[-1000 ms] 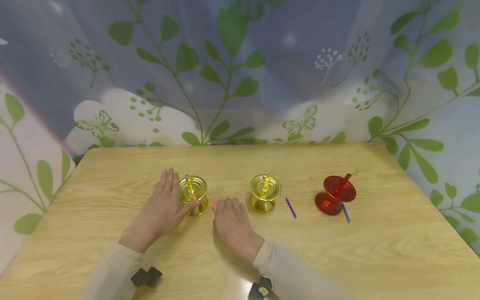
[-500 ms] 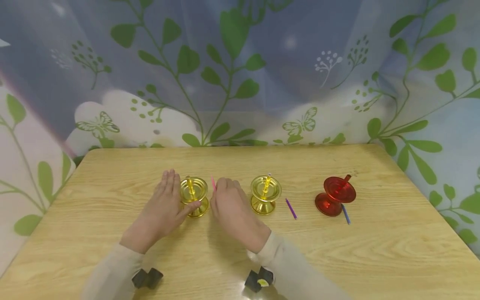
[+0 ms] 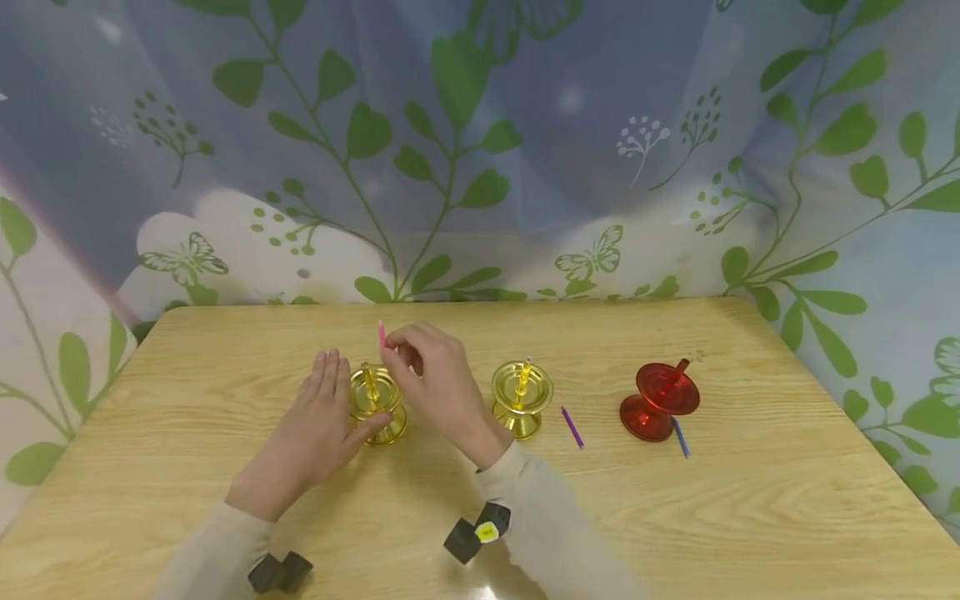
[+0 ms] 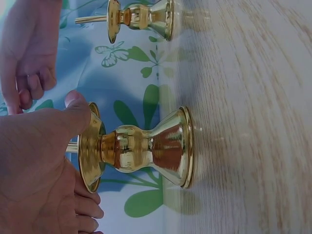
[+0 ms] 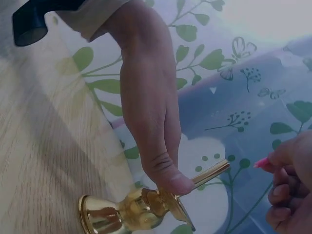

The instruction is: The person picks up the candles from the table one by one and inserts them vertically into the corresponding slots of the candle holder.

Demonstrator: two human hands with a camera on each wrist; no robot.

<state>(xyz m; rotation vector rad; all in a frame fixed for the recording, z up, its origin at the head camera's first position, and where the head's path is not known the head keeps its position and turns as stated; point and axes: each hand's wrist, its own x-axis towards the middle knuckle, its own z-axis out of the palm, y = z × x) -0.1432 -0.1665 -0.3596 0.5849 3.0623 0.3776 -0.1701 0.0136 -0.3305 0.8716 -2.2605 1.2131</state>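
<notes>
My left hand (image 3: pixel 300 433) holds the left gold candle holder (image 3: pixel 388 430) by its dish, fingers straight along the far left side and thumb across the near rim. In the left wrist view, the thumb lies right at the dish edge of this gold candle holder (image 4: pixel 134 148), which stands on its flared base. Between thumb and forefinger, my right hand (image 3: pixel 442 392) pinches a slim pink candle (image 3: pixel 381 334), held nearly upright above and behind that holder's central stem. The candle's tip (image 5: pixel 262 163) pokes out of the fingers in the right wrist view, apart from the gold stem (image 5: pixel 212 174).
A second gold candle holder (image 3: pixel 522 398) stands to the right, something pale at its stem top. Beyond it lies a purple candle (image 3: pixel 572 427). A red candle holder (image 3: pixel 660 400) leans at far right beside a blue candle (image 3: pixel 681 437). A leaf-patterned curtain (image 3: pixel 465 167) hangs behind the table (image 3: pixel 675 517).
My right hand has risen from the table with the pink candle and moved left toward the left gold holder, the candle turning upright. My left hand stays at that holder.
</notes>
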